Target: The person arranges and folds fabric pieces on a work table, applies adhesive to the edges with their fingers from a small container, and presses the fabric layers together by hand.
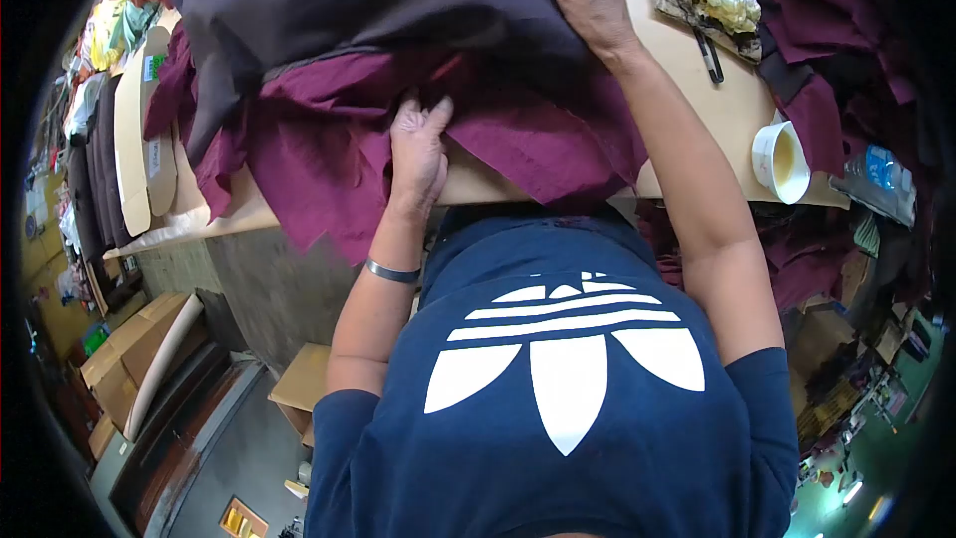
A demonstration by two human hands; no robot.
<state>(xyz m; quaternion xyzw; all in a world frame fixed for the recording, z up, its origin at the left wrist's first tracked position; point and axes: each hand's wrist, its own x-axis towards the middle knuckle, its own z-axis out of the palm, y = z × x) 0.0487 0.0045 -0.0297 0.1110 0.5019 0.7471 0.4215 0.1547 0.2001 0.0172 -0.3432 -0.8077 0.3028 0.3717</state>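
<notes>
Dark, nearly black cloth [388, 5] lies in a loose heap over maroon cloth [319, 154], whose uneven edges hang past the table's front edge. My left hand [420, 151] is at the maroon cloth near the middle, its fingers bent into a fold and partly hidden there. A metal bracelet [392, 271] is round the left wrist. At the right end of the dark cloth is my right hand [596, 8], thumb against the cloth and forefinger stretched toward the top edge of the view, the fingers apart.
On the table [687, 130] are a white cup with yellowish liquid [783, 161], a black marker [709, 58] and a crumpled yellowish bundle [722, 0]. More maroon pieces [822, 20] lie at right, near a clear plastic package [876, 179]. Long cardboard pieces [145, 130] stand at left; boxes [134, 349] sit below.
</notes>
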